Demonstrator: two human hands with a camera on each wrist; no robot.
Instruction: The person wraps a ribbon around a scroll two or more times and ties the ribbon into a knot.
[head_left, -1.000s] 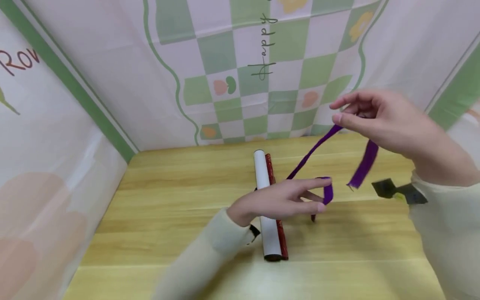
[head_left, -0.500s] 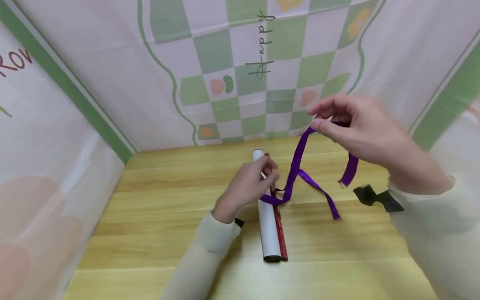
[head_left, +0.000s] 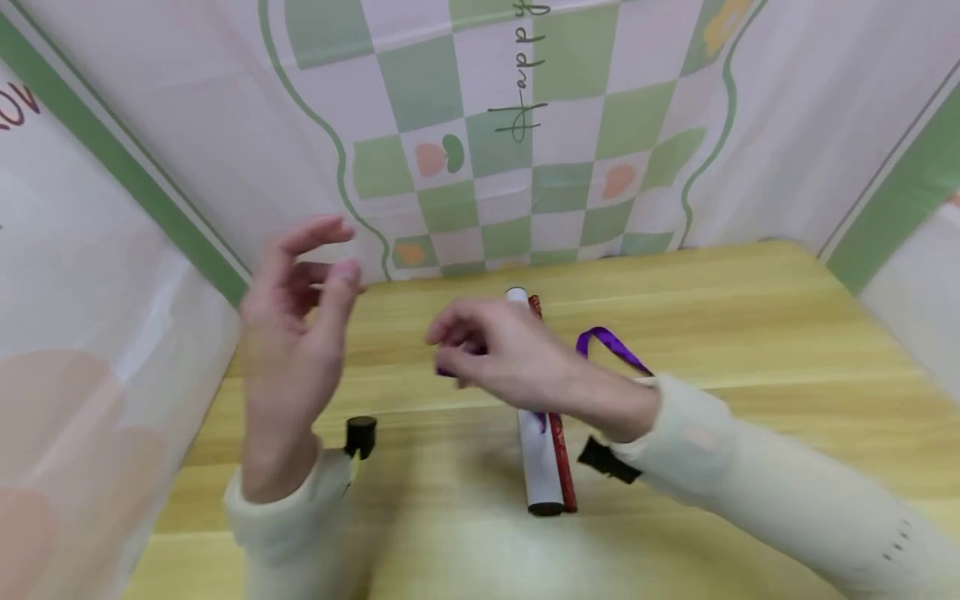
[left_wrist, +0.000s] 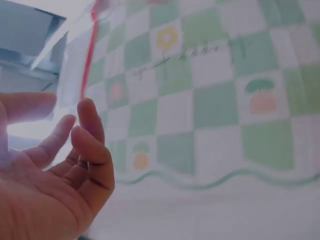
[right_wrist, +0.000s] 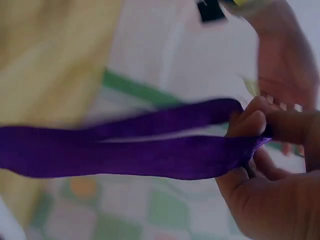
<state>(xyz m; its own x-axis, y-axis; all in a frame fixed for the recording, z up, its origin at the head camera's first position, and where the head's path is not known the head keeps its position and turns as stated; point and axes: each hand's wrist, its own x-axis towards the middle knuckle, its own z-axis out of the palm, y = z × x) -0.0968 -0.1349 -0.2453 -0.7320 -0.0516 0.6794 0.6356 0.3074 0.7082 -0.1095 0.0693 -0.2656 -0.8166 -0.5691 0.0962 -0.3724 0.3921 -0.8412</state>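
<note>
A white roll (head_left: pixel 537 467) with dark ends lies lengthwise on the table, and a red rod (head_left: pixel 562 467) runs along its right side. My right hand (head_left: pixel 502 350) is above the roll, pinching a purple ribbon (right_wrist: pixel 165 157) between thumb and fingers; the right wrist view shows the ribbon doubled into two strands. More ribbon loops up beyond the right forearm in the head view. My left hand (head_left: pixel 296 325) is raised at the left with loosely bent fingers and holds nothing. In the left wrist view its palm and fingers (left_wrist: pixel 90 150) are bare.
The wooden table (head_left: pixel 720 317) meets a hanging cloth (head_left: pixel 495 192) with green and white checks at its back edge. More cloth hangs at the left and right sides. Dark straps (head_left: pixel 361 435) hang at both cuffs.
My right hand has moved left and down across the roll, taking the purple ribbon along. My left hand has left the ribbon beside the roll and moved left and up.
</note>
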